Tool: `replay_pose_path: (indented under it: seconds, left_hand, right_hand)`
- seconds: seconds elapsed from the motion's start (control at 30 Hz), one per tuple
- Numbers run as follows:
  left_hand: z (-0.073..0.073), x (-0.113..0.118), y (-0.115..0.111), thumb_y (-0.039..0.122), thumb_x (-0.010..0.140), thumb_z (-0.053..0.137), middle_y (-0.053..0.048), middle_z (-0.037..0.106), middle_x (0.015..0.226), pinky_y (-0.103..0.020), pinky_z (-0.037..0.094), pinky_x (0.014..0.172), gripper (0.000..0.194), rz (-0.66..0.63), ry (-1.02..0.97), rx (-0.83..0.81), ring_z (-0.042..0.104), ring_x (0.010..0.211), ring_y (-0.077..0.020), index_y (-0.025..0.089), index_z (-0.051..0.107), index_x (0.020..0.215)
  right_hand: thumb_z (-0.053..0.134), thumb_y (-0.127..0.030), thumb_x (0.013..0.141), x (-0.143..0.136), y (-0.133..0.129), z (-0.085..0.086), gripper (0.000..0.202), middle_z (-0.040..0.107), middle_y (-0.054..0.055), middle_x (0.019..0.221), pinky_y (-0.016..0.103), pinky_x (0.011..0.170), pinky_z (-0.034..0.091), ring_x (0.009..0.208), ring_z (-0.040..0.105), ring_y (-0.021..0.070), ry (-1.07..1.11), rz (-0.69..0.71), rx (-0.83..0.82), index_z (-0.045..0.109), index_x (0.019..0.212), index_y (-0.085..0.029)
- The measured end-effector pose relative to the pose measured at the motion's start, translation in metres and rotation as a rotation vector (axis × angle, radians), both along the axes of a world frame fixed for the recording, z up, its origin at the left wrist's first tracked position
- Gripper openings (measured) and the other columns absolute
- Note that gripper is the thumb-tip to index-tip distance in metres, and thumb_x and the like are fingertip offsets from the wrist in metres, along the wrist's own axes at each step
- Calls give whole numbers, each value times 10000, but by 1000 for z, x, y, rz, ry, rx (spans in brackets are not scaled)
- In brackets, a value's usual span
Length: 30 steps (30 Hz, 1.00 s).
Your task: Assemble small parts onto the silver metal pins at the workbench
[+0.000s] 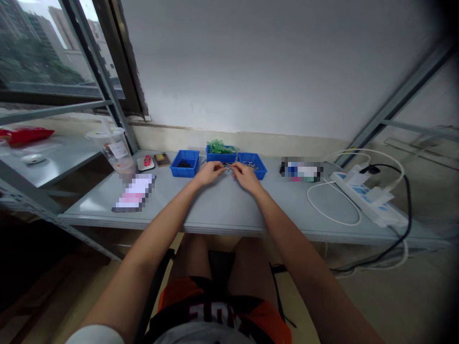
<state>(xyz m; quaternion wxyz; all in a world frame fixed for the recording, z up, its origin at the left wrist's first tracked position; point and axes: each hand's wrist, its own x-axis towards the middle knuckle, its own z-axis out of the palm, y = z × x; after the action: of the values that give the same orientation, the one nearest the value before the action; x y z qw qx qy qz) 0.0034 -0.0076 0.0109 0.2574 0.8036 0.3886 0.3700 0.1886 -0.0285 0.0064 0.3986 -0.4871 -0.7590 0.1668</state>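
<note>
My left hand and my right hand meet near the middle of the grey table, fingers pinched around something small and metallic between them. Its shape is too small to make out. Behind my hands stands a blue bin with green plastic pieces. To the left, another blue bin has small dark parts inside. A third blue bin, holding thin metal parts, sits just behind and right of my right hand.
A phone, a lidded drink cup and a red item on a small dish lie left. A blurred packet, white cables and a power strip are on the right. The table's front edge runs below my forearms.
</note>
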Motion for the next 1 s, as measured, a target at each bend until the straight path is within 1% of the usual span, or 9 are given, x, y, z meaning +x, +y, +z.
replay_pose_path:
  seconds: [0.27,0.47,0.6,0.7,0.83,1.0]
  left_hand:
    - [-1,-1,0,313,838,549,-20,602,637,-247,376,596,215,-13,-8,-8,511,598,-122,143,602,718]
    - [-2,0,0,338,834,552,-14,618,628,-244,413,600,219,0,-10,-51,569,611,-137,145,605,747]
    - [-2,1,0,330,841,548,-3,609,612,-236,425,592,204,19,-9,-69,590,586,-133,150,596,756]
    - [-2,0,-1,327,844,550,-3,605,613,-233,424,583,199,27,-17,-57,586,575,-131,149,599,770]
    - [0,-1,-2,335,842,559,-11,608,633,-233,419,583,209,51,-29,1,560,586,-128,141,626,800]
    - [4,-1,-3,343,836,581,-41,659,712,-246,445,634,236,61,-61,29,574,658,-139,130,680,850]
  right_hand:
    - [451,-295,890,1,3,-3,231,628,8,661,258,659,409,603,539,141,-6,-3,12,638,970,-184]
    - [450,-303,891,1,2,-2,235,634,8,664,257,646,403,604,541,144,-21,-7,5,640,969,-189]
    - [450,-305,893,1,3,-2,241,636,10,669,256,650,402,611,544,146,-22,-11,-1,642,976,-185]
    - [446,-285,896,1,3,-2,235,638,13,678,256,667,404,631,555,146,-33,-14,-8,640,978,-180]
    - [443,-269,898,1,4,-2,222,637,13,681,255,677,403,647,562,147,-55,-21,-1,639,955,-182]
    - [446,-266,902,3,5,-5,217,633,17,680,258,680,393,654,567,151,-69,-21,-9,643,926,-177]
